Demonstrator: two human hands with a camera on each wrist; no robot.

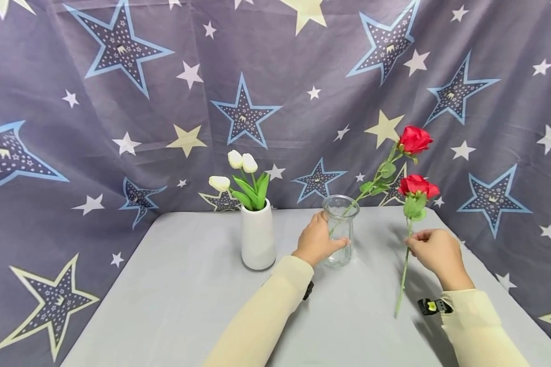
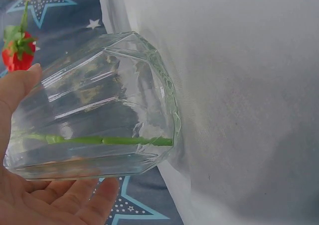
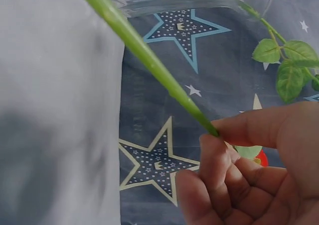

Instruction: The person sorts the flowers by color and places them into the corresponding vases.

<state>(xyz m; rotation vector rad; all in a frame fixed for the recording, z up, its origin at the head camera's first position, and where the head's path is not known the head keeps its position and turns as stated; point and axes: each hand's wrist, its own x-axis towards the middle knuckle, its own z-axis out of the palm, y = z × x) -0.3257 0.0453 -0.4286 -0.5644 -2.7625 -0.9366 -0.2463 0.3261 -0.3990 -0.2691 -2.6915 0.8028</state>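
Observation:
My left hand (image 1: 316,239) holds the clear glass vase (image 1: 341,257) around its side, fingers at the far side and thumb at the near side. One red rose (image 1: 415,140) leans to the right out of the vase; its green stem (image 2: 127,141) reaches the glass bottom in the left wrist view. Right of the vase, my right hand (image 1: 438,256) pinches the stem (image 3: 159,73) of a second red rose (image 1: 419,186) between thumb and forefinger. That rose stands nearly upright, bloom up, apart from the vase. In the right wrist view its bloom is mostly hidden behind the fingers.
A white vase (image 1: 258,239) with several white tulips (image 1: 249,163) stands left of the glass vase. Both vases are on a table with a pale grey cover (image 1: 165,306). Behind the table hangs a dark cloth (image 1: 303,137) printed with stars.

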